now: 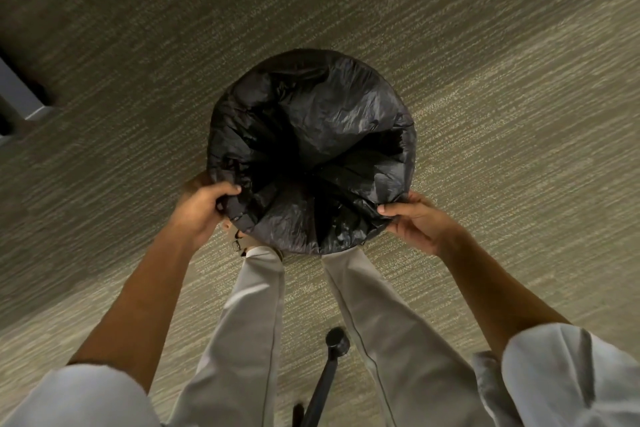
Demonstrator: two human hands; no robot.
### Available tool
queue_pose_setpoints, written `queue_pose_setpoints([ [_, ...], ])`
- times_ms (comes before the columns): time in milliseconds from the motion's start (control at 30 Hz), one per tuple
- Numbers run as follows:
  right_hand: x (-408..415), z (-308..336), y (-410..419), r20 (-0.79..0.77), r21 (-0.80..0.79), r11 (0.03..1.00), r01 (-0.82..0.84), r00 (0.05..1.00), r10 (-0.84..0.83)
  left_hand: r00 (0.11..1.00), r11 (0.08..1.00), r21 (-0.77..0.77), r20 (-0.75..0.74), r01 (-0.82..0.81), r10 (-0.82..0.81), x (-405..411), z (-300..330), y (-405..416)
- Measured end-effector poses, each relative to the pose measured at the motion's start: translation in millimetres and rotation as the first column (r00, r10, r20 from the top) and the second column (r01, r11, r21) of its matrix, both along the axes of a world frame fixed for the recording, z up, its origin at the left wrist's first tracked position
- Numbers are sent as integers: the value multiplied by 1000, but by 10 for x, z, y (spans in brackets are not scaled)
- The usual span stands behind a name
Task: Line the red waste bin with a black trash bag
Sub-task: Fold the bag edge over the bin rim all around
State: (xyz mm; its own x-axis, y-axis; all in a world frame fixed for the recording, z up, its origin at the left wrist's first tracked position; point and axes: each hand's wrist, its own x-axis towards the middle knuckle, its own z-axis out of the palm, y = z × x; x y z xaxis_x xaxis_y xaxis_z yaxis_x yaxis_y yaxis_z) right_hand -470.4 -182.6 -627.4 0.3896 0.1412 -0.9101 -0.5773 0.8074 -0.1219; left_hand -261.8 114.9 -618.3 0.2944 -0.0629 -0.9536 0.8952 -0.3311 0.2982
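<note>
A: Where's the bag?
B: black trash bag [311, 135] is spread over a round opening on the carpet [485, 80], directly ahead of the person's legs [256, 322]. Plastic sags into a dark centre. No red showing, bin itself hidden.
A: Hands?
B: left hand [201, 208] pinches the near-left edge, right hand [415, 218] pinches the near-right edge. Both closed on plastic.

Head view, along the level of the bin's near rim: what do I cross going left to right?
Carpet → left hand, grip closed on the bag's edge → black trash bag stretched across the bin opening → right hand, pinching the opposite edge → carpet again. No red of the bin shows; the bag hides it.
</note>
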Motion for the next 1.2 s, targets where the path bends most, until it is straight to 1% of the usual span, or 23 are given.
queue_pose_setpoints([
  [100,6,7,-48,29,-15,1000,7,1000,-7,998,998,21,24,-62,61,-25,-29,39],
  [200,15,18,-56,36,-35,999,6,999,-5,997,997,-12,3,-77,77,-47,38,-40],
  [233,13,11,-53,35,-46,999,-1,999,3,993,993,-33,-6,-114,114,-43,72,-72],
  [300,0,3,-45,26,-74,997,-10,1000,12,964,958,-106,-37,-266,264,-27,125,-103],
  [367,-29,9,-31,8,-101,995,-22,1000,23,897,884,-151,-83,-442,435,6,164,-96],
  [400,-53,16,-22,-2,-106,994,-35,999,35,874,863,-141,-81,-486,479,27,174,-87],
  [433,-82,22,-15,-13,-104,993,-54,999,53,871,863,-116,-54,-492,489,43,177,-84],
  [500,-146,46,5,-26,-99,990,-101,995,99,905,905,-33,37,-423,424,69,170,-89],
  [567,-193,72,26,-27,-123,985,-123,992,121,948,951,54,107,-306,299,102,164,-89],
  [600,-206,94,38,-24,-143,981,-131,991,129,962,965,74,126,-254,243,119,161,-81],
  [733,-171,189,98,-24,-225,959,-173,985,172,989,993,63,109,-104,97,205,166,-85],
  [800,-130,212,124,-37,-312,931,-188,982,186,985,996,90,167,28,-43,248,182,-122],
  [867,-100,242,143,-47,-392,897,-203,978,201,944,972,154,253,179,-214,282,212,-158],
  [900,-84,268,155,-50,-421,882,-212,976,211,923,959,170,277,226,-267,296,234,-174],
  [1067,-54,338,184,-133,-520,821,-234,972,192,866,933,130,347,336,-360,372,283,-202],
  [1200,14,366,175,-225,-638,734,-232,968,111,852,931,79,380,358,-360,423,302,-314],
])
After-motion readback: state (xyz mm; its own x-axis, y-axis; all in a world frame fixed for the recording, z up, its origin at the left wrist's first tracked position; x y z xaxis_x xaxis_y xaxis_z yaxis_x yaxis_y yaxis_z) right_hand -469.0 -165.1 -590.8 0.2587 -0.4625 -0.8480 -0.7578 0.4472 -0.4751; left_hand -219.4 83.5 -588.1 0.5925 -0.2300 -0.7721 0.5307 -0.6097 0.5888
